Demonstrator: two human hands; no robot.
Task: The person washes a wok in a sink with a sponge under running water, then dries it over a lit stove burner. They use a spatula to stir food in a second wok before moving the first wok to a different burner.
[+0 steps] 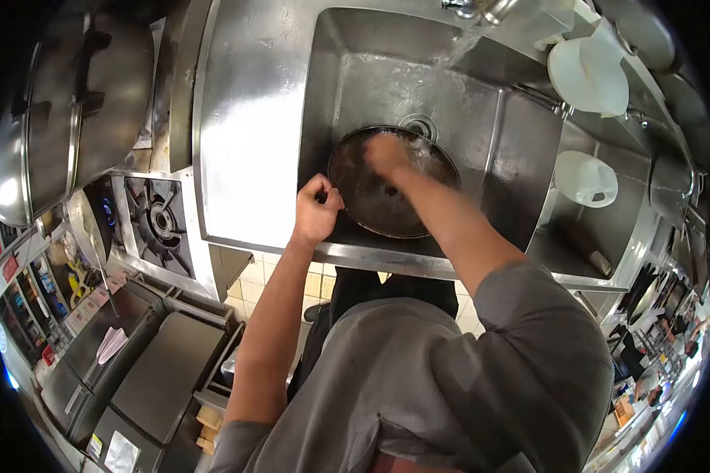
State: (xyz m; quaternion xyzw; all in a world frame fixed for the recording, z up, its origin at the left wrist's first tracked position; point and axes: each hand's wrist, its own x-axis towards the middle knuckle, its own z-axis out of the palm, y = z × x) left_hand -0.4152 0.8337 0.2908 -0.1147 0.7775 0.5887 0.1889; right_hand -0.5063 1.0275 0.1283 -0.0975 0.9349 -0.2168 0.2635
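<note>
A round, dark, wet pan [363, 201] lies in the sink basin [481, 118], its near edge close to the basin's front wall. My left hand [318, 209] is closed in a fist at the pan's left edge, around what looks like its dark handle. Over the inside of the pan, my right hand [386, 155] is smeared by motion. Its fingers point down at the pan's surface, and whatever they may hold cannot be made out. Water runs from the faucet [467, 8] into the back of the basin, and the drain [420, 126] shows just behind the pan.
A cut white plastic jug [588, 75] stands at the right behind the basin divider. Another jug [585, 180] sits in the second basin. Left of the sink is a steel drainboard [248, 142], then a gas burner [163, 218]. Other people are far off at right.
</note>
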